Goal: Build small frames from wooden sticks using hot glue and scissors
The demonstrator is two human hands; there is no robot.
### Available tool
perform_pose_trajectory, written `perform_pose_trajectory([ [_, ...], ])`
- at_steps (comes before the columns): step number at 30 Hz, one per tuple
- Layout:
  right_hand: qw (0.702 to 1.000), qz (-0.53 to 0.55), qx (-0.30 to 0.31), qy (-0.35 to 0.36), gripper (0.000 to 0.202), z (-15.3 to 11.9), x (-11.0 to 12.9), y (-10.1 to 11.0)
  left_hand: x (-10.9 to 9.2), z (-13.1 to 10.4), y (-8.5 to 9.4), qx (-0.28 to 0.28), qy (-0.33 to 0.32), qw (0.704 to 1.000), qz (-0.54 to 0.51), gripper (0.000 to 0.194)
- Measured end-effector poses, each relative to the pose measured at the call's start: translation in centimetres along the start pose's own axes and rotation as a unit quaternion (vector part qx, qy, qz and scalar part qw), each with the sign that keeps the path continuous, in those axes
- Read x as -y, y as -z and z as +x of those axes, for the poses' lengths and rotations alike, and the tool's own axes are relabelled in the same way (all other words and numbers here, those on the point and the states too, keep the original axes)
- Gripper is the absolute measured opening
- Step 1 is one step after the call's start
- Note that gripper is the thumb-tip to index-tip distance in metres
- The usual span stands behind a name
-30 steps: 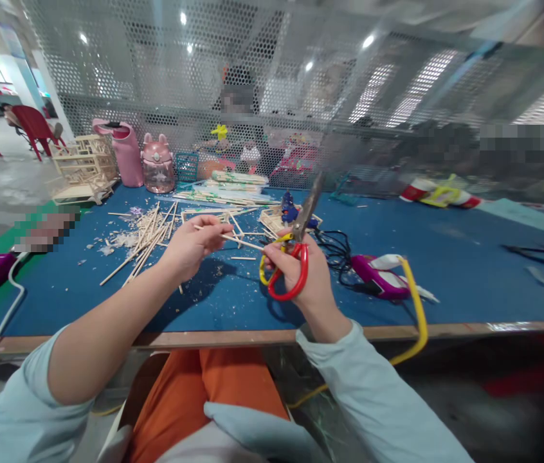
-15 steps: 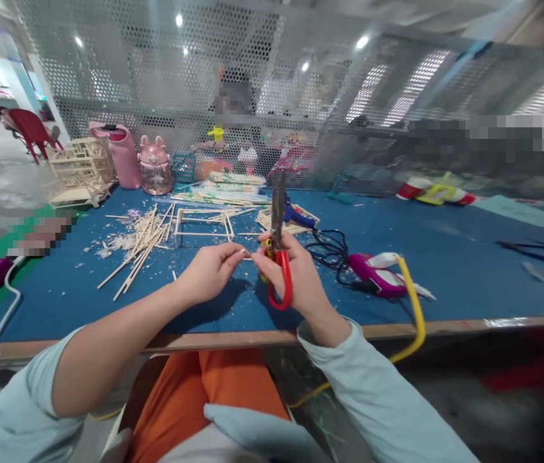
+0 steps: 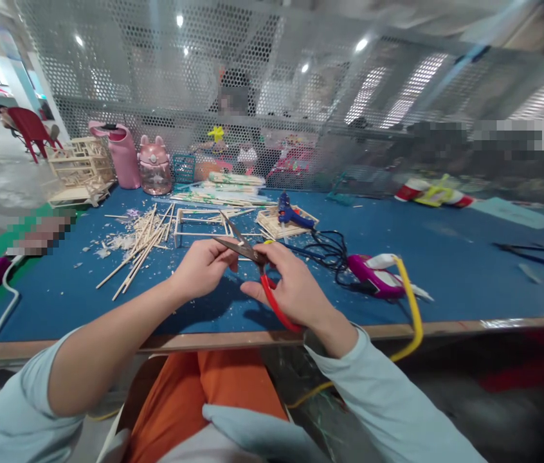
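Observation:
My right hand [image 3: 294,283] grips red-handled scissors [image 3: 272,302], whose parted blades point left toward my left hand [image 3: 204,267]. The fingers of my left hand pinch a small pale piece [image 3: 240,244] that sits between the blades. Beyond my hands stands a small stick frame [image 3: 204,225]. To its left, loose wooden sticks [image 3: 141,254] lie in a pile among pale scraps. A blue glue gun [image 3: 294,215] rests on a flat stick panel [image 3: 267,222] behind my right hand.
A pink bottle [image 3: 125,157] and a pink jar [image 3: 155,168] stand at the back left, beside a wooden model [image 3: 81,170]. A purple power strip [image 3: 380,276] with a yellow cord [image 3: 414,308] lies right of my hands. Pliers [image 3: 537,251] lie far right. Metal mesh [image 3: 320,116] rises behind.
The scissors have swung from upright to pointing left, with their blades now parted at my left fingertips. My left hand has shifted slightly left.

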State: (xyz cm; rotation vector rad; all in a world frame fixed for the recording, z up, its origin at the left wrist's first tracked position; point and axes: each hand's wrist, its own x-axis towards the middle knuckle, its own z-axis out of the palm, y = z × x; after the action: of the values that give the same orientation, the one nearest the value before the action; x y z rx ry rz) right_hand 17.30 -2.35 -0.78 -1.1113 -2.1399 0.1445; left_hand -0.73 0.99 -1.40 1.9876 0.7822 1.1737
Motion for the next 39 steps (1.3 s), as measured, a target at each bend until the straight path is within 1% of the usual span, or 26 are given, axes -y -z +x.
perform_pose_trajectory([
  [3,1.000,0.000,-0.004,0.018,0.046,0.0,0.0,0.3,-0.1,-0.1,0.0,0.006,-0.017,1.000,-0.004,0.032],
  [7,1.000,0.005,0.001,0.018,0.044,-0.1,0.3,0.5,-0.3,-0.2,0.1,0.007,-0.031,0.999,0.009,0.036],
  [12,1.000,0.003,-0.007,0.023,0.030,-0.3,0.1,0.2,-0.3,-0.2,0.3,0.025,-0.061,0.997,0.027,0.033],
  [16,0.999,0.002,-0.027,0.039,0.042,-0.6,-0.5,-0.4,-0.4,-0.3,0.4,0.032,-0.076,0.996,0.030,0.031],
  [20,0.997,-0.003,-0.041,0.063,0.042,-0.7,-0.8,-0.5,-0.5,-0.5,0.4,0.032,-0.081,0.995,0.044,0.030],
  [25,0.999,-0.008,-0.013,0.048,0.038,-0.6,-0.6,-0.2,-0.5,-0.5,0.3,0.033,-0.069,0.996,0.050,0.031],
  [32,0.999,0.031,0.037,0.019,0.037,-0.4,-0.9,0.4,0.0,-0.6,0.0,0.036,-0.060,0.996,0.062,0.029],
  [36,0.996,0.043,0.077,0.025,0.035,-0.1,-1.3,0.8,-0.1,-0.7,-0.1,0.032,-0.050,0.996,0.071,0.029],
  [37,0.995,0.042,0.081,0.028,0.035,0.0,-1.3,0.8,-0.1,-0.7,-0.2,0.030,-0.047,0.996,0.072,0.030],
  [39,0.997,0.032,0.064,0.035,0.036,-0.1,-1.3,0.6,-0.1,-0.6,-0.3,0.028,-0.045,0.996,0.070,0.031],
])
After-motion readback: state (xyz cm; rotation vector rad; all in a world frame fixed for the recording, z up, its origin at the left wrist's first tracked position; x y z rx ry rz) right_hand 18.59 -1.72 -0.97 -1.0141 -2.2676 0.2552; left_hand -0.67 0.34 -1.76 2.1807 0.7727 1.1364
